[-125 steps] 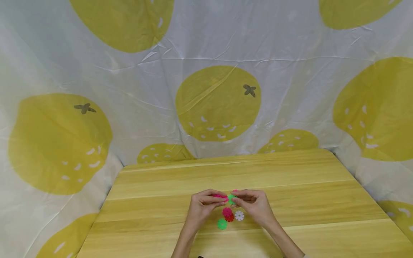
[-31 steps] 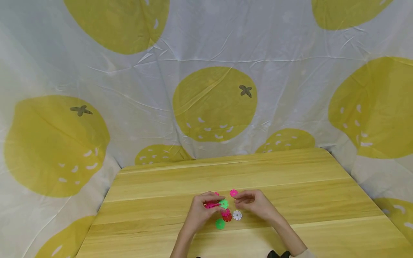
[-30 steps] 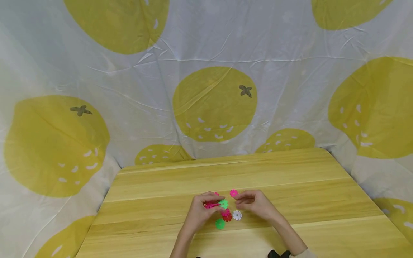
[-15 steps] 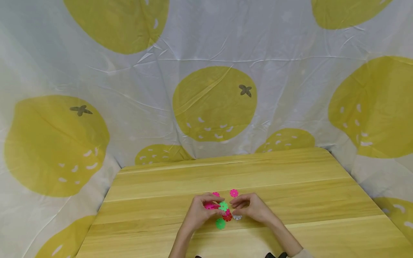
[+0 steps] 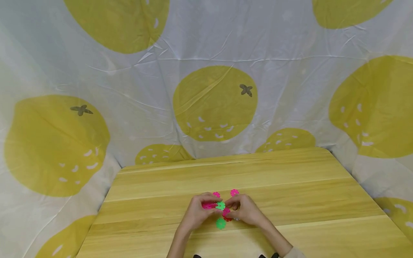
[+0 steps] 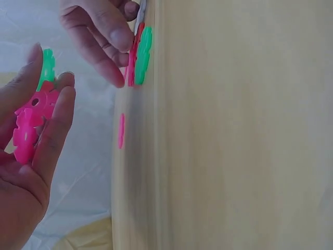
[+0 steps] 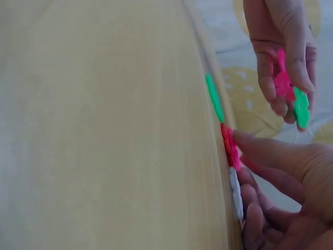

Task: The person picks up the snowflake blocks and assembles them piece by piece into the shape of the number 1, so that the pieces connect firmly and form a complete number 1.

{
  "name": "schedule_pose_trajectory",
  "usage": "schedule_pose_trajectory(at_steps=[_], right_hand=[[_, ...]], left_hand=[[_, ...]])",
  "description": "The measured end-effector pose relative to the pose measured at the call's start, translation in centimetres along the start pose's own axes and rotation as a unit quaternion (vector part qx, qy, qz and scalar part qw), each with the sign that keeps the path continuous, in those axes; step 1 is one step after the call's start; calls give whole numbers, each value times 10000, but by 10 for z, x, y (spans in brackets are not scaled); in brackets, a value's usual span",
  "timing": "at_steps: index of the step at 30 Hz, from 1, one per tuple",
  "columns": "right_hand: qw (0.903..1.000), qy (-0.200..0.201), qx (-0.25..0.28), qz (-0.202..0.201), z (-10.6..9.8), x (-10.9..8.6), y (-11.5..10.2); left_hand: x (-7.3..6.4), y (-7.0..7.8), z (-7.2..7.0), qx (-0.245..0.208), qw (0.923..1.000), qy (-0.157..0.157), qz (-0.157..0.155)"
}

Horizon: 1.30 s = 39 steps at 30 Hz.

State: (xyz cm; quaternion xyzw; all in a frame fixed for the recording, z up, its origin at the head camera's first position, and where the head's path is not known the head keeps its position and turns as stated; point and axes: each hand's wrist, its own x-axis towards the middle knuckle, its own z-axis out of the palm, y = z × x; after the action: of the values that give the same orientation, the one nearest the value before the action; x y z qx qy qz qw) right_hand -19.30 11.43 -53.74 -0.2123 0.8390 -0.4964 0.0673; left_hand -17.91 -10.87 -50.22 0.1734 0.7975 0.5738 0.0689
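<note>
My left hand (image 5: 195,212) holds a joined cluster of notched plastic snowflake discs above the table. Pink discs (image 6: 26,135) sit in its palm, and a green disc (image 5: 221,205) sticks out between thumb and fingers. A reddish edge (image 6: 48,86) shows where they meet. My right hand (image 5: 247,212) is low over the loose discs, thumb and index apart. Its thumb reaches a pink disc (image 7: 234,153) that overlaps a red disc (image 7: 226,138); a firm grip is not visible. A white disc (image 7: 235,192) lies beside its curled fingers, mostly hidden in the head view.
A loose green disc (image 5: 221,223) lies nearest me on the wooden table (image 5: 155,222). Two more pink discs lie farther off, one pink disc (image 5: 216,194) behind my left hand and another pink disc (image 5: 234,192) behind my right. A lemon-print cloth (image 5: 213,107) hangs behind the table.
Earlier both hands were at the cluster; then the right hand let go of the green disc, leaving it in the left hand. The right hand has since moved left and nearer, over the pink and white discs.
</note>
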Motion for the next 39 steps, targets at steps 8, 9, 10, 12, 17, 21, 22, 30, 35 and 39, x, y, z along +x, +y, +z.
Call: schedule_pose_trajectory(at_steps=[8,9,10,12,17,21,22,30,35,39], right_hand=[[9991,26,-416,10,2,-1,-7],[9993,10,-368,16,2,-1,-7],[9996,-14,-280,32,2,-1,-7],[10000,-12,-59,58,2,-1,-6],[9978,159,645,-54,-1,-2,-7],[9917,243,1256,-125,-5,-3,-9],[9902,256,1372,-99,-6,-3,-9],[9743,255,2238,-40,-15,-8,-13],[9716,256,2347,-172,-16,-11,-14],[9703,243,2391,-263,-15,-12,-15]], left_hand=[[0,-3,-3,279,9996,45,1],[1,-3,-3,289,9996,59,19],[1,-3,-3,287,9996,69,26],[1,-4,-3,257,9996,84,53],[1,-4,-3,120,9998,44,136],[1,-5,-3,97,9998,68,179],[1,-5,-3,105,9997,91,192],[1,-1,-5,-111,9997,191,134],[1,1,-6,-179,9996,179,87],[1,2,-5,-176,9996,178,110]])
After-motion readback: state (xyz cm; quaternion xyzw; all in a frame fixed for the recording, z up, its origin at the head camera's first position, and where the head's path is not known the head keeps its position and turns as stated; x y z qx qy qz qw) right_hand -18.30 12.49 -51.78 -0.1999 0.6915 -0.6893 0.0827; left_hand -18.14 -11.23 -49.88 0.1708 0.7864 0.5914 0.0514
